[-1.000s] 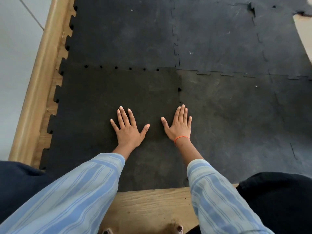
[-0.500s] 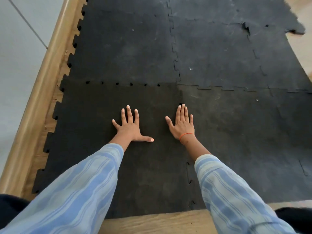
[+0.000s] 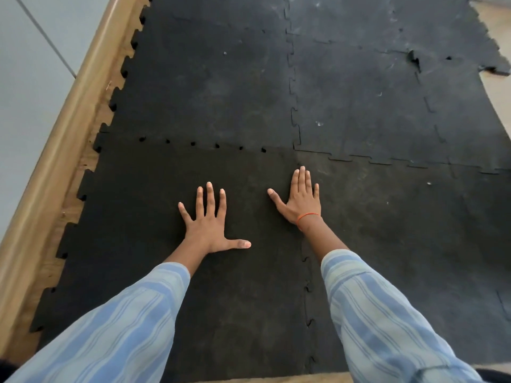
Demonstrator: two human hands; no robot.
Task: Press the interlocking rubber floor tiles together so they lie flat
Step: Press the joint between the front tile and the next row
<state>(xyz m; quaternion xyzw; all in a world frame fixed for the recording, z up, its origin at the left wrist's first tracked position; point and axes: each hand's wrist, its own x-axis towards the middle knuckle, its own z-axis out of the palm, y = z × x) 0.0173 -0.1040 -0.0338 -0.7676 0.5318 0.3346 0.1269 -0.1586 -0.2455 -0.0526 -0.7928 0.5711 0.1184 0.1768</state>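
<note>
Black interlocking rubber floor tiles cover the floor. The near-left tile (image 3: 143,217) is the darkest, with small open gaps (image 3: 193,143) along its far seam. My left hand (image 3: 208,225) lies flat on this tile, fingers spread and thumb out to the right. My right hand (image 3: 300,201), an orange band at its wrist, lies flat with fingers together on the seam (image 3: 307,288) between this tile and the near-right tile (image 3: 409,230). Neither hand holds anything.
A wooden skirting board (image 3: 69,117) and a grey wall (image 3: 25,64) run along the left. Bare wood floor shows beside the tiles' toothed left edge (image 3: 80,186). A torn, lifted spot (image 3: 414,60) and a curled corner (image 3: 497,70) sit at the far right.
My view has risen and moved forward, showing more of the far tiles. Both hands have slid farther up the near-left tile; my left thumb has swung out sideways.
</note>
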